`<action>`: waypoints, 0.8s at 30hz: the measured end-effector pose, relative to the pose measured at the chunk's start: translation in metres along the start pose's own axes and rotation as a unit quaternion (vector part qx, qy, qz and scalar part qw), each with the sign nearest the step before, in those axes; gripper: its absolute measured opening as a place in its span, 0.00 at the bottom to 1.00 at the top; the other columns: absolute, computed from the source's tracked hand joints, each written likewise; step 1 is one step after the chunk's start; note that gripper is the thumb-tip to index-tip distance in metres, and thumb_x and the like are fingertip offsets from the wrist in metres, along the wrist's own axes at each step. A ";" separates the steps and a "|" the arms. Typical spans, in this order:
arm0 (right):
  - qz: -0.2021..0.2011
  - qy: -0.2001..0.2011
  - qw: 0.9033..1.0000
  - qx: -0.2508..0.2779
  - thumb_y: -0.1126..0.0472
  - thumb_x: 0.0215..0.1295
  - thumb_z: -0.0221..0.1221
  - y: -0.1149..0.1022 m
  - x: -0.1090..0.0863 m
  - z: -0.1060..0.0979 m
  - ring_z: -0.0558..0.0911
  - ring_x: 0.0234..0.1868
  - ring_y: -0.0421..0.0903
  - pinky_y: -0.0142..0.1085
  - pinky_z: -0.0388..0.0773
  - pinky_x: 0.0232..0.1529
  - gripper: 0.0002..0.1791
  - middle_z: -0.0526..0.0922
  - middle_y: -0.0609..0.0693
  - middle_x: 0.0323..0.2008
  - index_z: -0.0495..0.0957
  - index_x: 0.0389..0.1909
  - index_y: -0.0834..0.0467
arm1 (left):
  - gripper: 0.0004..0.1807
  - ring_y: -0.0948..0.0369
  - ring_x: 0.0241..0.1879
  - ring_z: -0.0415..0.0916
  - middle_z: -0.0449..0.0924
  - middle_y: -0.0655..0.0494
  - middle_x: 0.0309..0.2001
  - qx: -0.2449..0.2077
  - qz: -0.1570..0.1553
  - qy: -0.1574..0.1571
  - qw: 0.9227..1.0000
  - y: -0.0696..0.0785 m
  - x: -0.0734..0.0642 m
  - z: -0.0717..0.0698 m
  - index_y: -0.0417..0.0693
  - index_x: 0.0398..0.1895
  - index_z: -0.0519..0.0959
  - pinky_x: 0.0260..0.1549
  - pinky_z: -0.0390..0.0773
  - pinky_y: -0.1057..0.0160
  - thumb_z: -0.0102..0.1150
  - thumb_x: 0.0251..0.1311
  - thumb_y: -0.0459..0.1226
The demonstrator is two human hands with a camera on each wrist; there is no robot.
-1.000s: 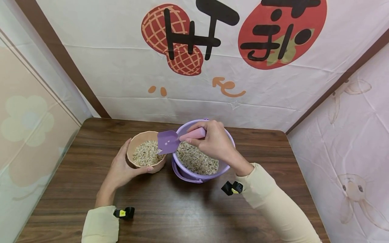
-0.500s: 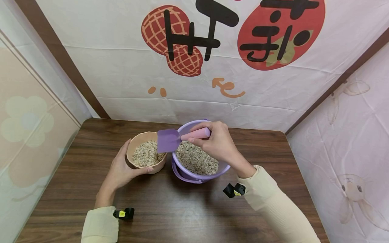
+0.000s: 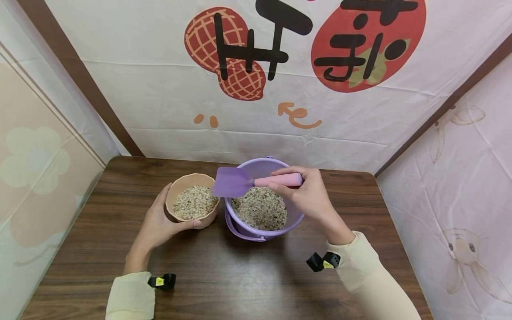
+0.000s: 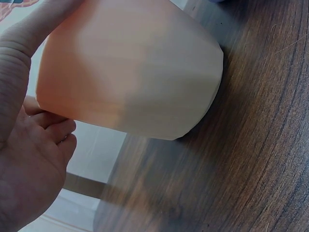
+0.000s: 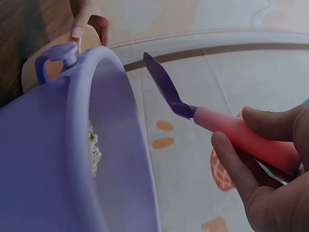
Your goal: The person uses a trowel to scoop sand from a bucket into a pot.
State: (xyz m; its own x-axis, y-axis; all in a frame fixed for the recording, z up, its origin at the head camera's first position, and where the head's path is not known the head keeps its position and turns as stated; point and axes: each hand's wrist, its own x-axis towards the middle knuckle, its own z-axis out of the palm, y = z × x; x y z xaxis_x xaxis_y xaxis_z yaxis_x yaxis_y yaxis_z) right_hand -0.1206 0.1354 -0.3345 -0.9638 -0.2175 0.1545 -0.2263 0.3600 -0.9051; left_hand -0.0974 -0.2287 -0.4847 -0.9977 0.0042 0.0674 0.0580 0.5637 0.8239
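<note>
My left hand (image 3: 158, 224) grips the peach bowl (image 3: 209, 221) by its side, thumb near the rim. Grain flakes cover the bowl's bottom. In the left wrist view the bowl (image 4: 140, 72) is seen from outside, near the wooden surface. My right hand (image 3: 308, 193) holds a small shovel by its pink handle (image 3: 280, 180), thumb and fingers around it. The shovel's purple blade (image 3: 232, 183) hangs over the left rim of a purple bucket (image 3: 286, 229), with no grain visible on it. Inside the bucket lies more of the same grain (image 3: 260, 209). In the right wrist view the shovel (image 5: 227, 125) is above the bucket's rim (image 5: 79, 130).
Bowl and bucket stand side by side on a dark wooden table (image 3: 248, 280). The bucket's handle (image 3: 244, 234) hangs down at its front left. A printed cloth wall (image 3: 168, 111) rises behind the table's far edge, with more cloth at both sides.
My right hand has moved right with the shovel, so the blade shifts from over the bowl's edge toward the bucket. Grains on the blade a second ago are gone. The left hand keeps its place.
</note>
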 end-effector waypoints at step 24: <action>0.078 0.091 0.987 0.103 0.60 0.60 0.73 0.062 -0.061 -0.027 0.85 0.51 0.47 0.33 0.81 0.46 0.21 0.90 0.54 0.41 0.84 0.52 0.66 | 0.74 0.38 0.70 0.58 0.58 0.39 0.75 0.004 -0.001 0.002 1.000 0.004 0.000 0.000 0.52 0.82 0.48 0.61 0.63 0.30 0.87 0.33 0.53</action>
State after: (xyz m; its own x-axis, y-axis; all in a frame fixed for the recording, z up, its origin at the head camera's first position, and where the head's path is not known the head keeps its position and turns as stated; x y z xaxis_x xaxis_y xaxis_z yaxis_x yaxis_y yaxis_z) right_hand -0.0801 0.1955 -0.3892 -0.9983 -0.0007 0.0587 -0.0579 0.1802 -0.9819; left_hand -0.0968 -0.2268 -0.4816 -0.9976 -0.0003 0.0686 0.0562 0.5696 0.8200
